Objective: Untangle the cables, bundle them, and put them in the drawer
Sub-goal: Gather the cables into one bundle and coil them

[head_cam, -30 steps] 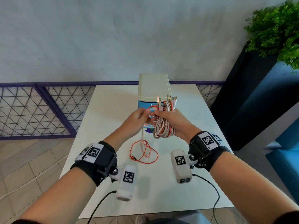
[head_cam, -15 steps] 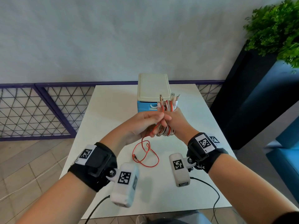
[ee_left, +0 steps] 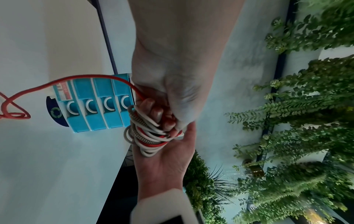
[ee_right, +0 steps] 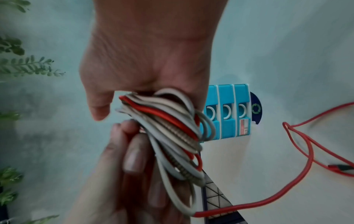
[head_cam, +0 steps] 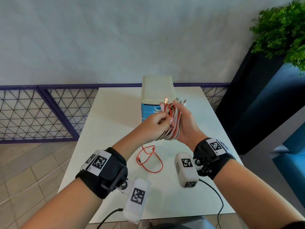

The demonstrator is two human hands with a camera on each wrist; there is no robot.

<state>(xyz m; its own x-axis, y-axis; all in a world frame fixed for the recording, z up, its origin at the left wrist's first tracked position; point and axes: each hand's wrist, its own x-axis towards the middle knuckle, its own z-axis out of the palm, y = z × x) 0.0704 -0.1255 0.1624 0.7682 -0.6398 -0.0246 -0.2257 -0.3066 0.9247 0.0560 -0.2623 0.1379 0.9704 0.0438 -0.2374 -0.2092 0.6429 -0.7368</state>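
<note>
A bundle of white, striped and red cables (head_cam: 171,124) is held above the table in front of the drawer unit (head_cam: 156,90). My left hand (head_cam: 160,120) curls its fingers (ee_left: 153,112) round the bundle (ee_left: 145,136) and the red cable (ee_left: 76,78) that runs into it. My right hand (head_cam: 185,128) backs the bundle (ee_right: 168,128) with its palm (ee_left: 164,160); its thumb (ee_right: 99,106) stands off and its fingers are hidden. The loose end of the red cable (head_cam: 149,160) lies looped on the table, plug (ee_right: 343,168) at its tip. All blue drawers (ee_left: 95,106) are closed.
The white table (head_cam: 115,113) has its right edge near a dark planter (head_cam: 257,96) with green leaves. A purple mesh railing (head_cam: 41,113) runs behind and to the left. Black wires (head_cam: 219,200) hang from my wrist cameras over the front edge.
My left hand has come over from the left onto the bundle and closed round it with the red cable. The right hand's grip has loosened to a flat palm. The loose red loop has shifted slightly.
</note>
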